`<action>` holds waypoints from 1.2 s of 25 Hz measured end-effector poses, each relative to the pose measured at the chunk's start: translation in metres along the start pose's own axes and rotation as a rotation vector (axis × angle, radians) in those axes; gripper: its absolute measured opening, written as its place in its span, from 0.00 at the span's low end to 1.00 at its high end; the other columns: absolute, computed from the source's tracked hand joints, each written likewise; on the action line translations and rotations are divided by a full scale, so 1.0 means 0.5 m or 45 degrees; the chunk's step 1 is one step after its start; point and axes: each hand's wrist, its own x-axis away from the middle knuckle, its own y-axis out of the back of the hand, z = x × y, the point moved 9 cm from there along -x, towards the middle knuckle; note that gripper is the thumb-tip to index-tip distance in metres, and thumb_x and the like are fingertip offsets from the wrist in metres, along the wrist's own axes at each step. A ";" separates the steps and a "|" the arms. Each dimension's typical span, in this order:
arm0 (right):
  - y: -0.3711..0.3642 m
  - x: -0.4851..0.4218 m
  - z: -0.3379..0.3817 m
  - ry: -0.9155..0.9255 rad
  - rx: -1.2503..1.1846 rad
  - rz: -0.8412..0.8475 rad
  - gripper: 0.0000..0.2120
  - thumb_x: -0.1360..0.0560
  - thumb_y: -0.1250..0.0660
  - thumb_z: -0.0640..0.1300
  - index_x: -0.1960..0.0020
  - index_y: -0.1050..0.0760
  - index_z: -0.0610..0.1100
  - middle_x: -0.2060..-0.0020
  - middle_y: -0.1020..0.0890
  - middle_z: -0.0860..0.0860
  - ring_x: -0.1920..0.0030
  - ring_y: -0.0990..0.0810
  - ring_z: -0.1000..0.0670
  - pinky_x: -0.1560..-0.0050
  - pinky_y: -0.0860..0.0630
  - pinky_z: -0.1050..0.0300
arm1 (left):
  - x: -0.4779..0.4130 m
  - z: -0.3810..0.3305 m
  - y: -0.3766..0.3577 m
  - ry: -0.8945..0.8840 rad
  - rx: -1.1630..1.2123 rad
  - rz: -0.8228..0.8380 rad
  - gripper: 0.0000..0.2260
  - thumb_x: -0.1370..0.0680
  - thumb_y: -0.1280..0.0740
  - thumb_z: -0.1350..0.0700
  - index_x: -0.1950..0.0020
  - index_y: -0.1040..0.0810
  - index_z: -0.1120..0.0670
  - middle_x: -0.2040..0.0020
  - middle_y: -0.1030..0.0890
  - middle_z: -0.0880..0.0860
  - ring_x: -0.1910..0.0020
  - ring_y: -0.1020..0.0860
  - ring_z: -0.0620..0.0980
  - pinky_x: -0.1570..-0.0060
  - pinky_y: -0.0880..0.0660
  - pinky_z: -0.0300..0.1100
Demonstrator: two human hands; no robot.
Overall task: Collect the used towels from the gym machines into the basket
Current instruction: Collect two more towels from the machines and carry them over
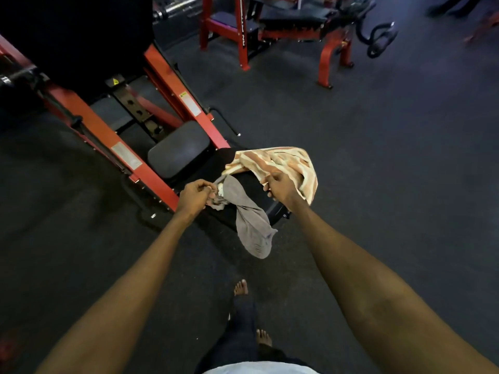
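My left hand (195,194) pinches the bunched end of a grey towel (252,228), which hangs down over the edge of the black back pad (244,184) of a red leg-press machine (162,98). My right hand (280,186) grips an orange-and-cream striped towel (286,163) and holds it just above the same pad. Both towels are off the seat cushion (179,151). No basket is in view.
Dark rubber flooring (378,184) spreads to the right and front. A red-framed bench machine (283,25) stands at the back, with black curled handles (378,36) beside it. My bare feet (241,287) are on the floor below my arms.
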 end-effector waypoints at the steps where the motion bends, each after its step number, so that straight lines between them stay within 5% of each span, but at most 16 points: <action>1: -0.016 -0.031 -0.004 -0.028 0.002 0.016 0.17 0.17 0.46 0.45 0.52 0.20 0.41 0.67 0.21 0.49 0.74 0.28 0.53 0.75 0.32 0.62 | -0.031 0.001 -0.003 0.004 -0.005 0.012 0.10 0.20 0.39 0.61 0.52 0.18 0.52 0.59 0.16 0.54 0.66 0.20 0.47 0.66 0.26 0.41; 5: -0.073 -0.168 -0.024 -0.126 -0.016 0.063 0.14 0.16 0.43 0.44 0.50 0.21 0.39 0.67 0.22 0.51 0.77 0.28 0.59 0.77 0.32 0.67 | -0.176 0.035 -0.015 0.095 0.020 0.032 0.10 0.20 0.38 0.61 0.51 0.18 0.53 0.58 0.17 0.53 0.64 0.20 0.48 0.65 0.26 0.40; 11: -0.158 -0.326 -0.085 -0.186 0.316 0.208 0.19 0.19 0.39 0.54 0.50 0.20 0.38 0.53 0.17 0.41 0.55 0.21 0.45 0.51 0.25 0.46 | -0.322 0.054 -0.034 0.174 0.040 0.034 0.09 0.20 0.39 0.62 0.49 0.18 0.56 0.56 0.17 0.54 0.63 0.20 0.47 0.63 0.25 0.39; 14: -0.225 -0.392 -0.156 -0.263 0.534 0.395 0.19 0.20 0.36 0.55 0.40 0.25 0.41 0.42 0.21 0.42 0.41 0.22 0.41 0.48 0.27 0.50 | -0.383 0.091 -0.055 0.222 0.030 0.042 0.09 0.19 0.38 0.61 0.47 0.18 0.55 0.56 0.17 0.53 0.61 0.20 0.47 0.63 0.25 0.40; 17: -0.298 -0.432 -0.276 -0.393 0.797 0.626 0.40 0.23 0.33 0.59 0.21 0.43 0.40 0.25 0.37 0.40 0.27 0.34 0.37 0.31 0.31 0.42 | -0.437 0.140 -0.085 0.279 0.011 0.030 0.09 0.18 0.39 0.61 0.48 0.18 0.54 0.58 0.17 0.52 0.63 0.20 0.46 0.62 0.23 0.42; 21: -0.362 -0.447 -0.362 -0.409 0.888 0.712 0.54 0.28 0.28 0.60 0.19 0.58 0.41 0.22 0.42 0.41 0.24 0.38 0.37 0.27 0.35 0.39 | -0.477 0.177 -0.127 0.344 -0.028 0.049 0.09 0.18 0.39 0.62 0.47 0.19 0.54 0.59 0.18 0.49 0.64 0.21 0.43 0.65 0.28 0.37; 24: -0.376 -0.466 -0.385 -0.387 0.950 0.674 0.49 0.27 0.27 0.54 0.19 0.53 0.39 0.25 0.37 0.40 0.27 0.34 0.38 0.29 0.32 0.41 | -0.504 0.184 -0.147 0.359 -0.037 0.069 0.08 0.18 0.38 0.61 0.46 0.19 0.55 0.59 0.17 0.51 0.64 0.21 0.45 0.64 0.28 0.38; 27: -0.383 -0.487 -0.386 -0.361 0.930 0.739 0.34 0.26 0.29 0.46 0.24 0.38 0.44 0.31 0.31 0.40 0.33 0.28 0.38 0.35 0.26 0.44 | -0.528 0.171 -0.160 0.339 -0.072 0.083 0.08 0.18 0.38 0.60 0.46 0.19 0.53 0.58 0.17 0.50 0.63 0.20 0.43 0.64 0.28 0.37; 30: -0.375 -0.497 -0.345 -0.283 0.859 0.821 0.27 0.26 0.30 0.52 0.30 0.28 0.45 0.36 0.28 0.42 0.39 0.25 0.39 0.43 0.24 0.49 | -0.553 0.132 -0.173 0.320 -0.101 0.124 0.08 0.18 0.37 0.59 0.47 0.18 0.53 0.57 0.16 0.51 0.61 0.19 0.46 0.62 0.27 0.40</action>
